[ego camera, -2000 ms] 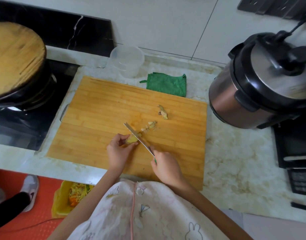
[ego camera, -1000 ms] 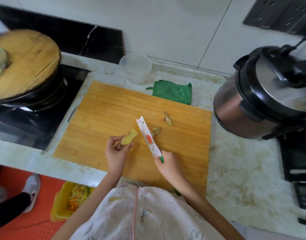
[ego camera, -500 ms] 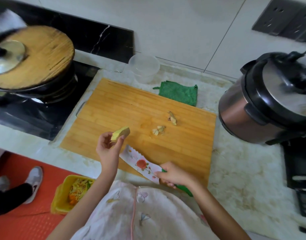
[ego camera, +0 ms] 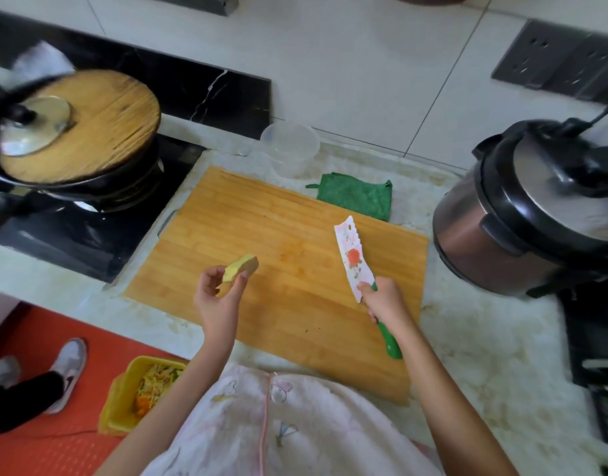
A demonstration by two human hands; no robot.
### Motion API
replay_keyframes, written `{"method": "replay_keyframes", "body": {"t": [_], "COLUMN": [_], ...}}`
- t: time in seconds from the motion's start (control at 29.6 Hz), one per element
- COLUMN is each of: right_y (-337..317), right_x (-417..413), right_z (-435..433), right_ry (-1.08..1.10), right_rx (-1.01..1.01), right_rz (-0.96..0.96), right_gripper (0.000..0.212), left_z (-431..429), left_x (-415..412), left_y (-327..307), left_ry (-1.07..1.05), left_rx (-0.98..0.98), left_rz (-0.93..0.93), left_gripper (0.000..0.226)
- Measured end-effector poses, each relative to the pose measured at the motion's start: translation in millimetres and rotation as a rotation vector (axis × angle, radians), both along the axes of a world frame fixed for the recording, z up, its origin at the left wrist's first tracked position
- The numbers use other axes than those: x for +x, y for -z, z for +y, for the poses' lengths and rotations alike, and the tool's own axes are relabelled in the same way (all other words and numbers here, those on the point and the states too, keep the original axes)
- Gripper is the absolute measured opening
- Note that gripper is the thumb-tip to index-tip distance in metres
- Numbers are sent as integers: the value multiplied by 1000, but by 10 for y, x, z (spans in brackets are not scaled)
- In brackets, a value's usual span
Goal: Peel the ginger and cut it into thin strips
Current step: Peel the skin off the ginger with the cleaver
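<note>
Left fingers (ego camera: 242, 275) pinch ginger (ego camera: 241, 263) | right fingers (ego camera: 365, 287) grip knife (ego camera: 352, 257) | both above cutting board (ego camera: 261, 218)

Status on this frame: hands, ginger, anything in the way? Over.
Left hand pinches ginger over cutting board. Right hand grips knife, blade apart from ginger. No strips visible. Nothing between them.
</note>
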State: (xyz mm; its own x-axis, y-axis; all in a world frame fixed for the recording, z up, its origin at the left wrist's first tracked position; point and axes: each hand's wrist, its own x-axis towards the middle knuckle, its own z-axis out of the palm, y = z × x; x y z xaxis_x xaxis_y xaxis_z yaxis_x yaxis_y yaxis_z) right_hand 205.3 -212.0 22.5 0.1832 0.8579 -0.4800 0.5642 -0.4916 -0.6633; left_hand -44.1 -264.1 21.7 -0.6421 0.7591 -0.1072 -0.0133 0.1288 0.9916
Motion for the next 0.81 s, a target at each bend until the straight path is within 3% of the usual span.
{"method": "replay_keyframes", "body": {"t": [0.1, 0.27, 0.41, 0.68, 0.81], "right_y": [-49, -74, 33, -13, -66], "right_x": [-305, -953, -995, -264, -285], "right_z": [-48, -227, -243, 18, -122], "right_ry": [4, -176, -175, 121, 178], "right_rx": [-38, -209, -204, 31, 28], "right_rz": [178, 401, 347, 12, 218], "right_gripper": [18, 16, 13, 28, 27], "left_z": [13, 75, 91, 3, -38], "left_x": [14, 43, 27, 1, -46], "left_y": [-7, -21, 6, -1, 9], "left_ry": [-35, -50, -47, -25, -40], "left_rx": [-15, -10, -8, 1, 0], "left_rz": [-11, 8, 0, -22, -27], "left_gripper": [23, 22, 23, 23, 23]}}
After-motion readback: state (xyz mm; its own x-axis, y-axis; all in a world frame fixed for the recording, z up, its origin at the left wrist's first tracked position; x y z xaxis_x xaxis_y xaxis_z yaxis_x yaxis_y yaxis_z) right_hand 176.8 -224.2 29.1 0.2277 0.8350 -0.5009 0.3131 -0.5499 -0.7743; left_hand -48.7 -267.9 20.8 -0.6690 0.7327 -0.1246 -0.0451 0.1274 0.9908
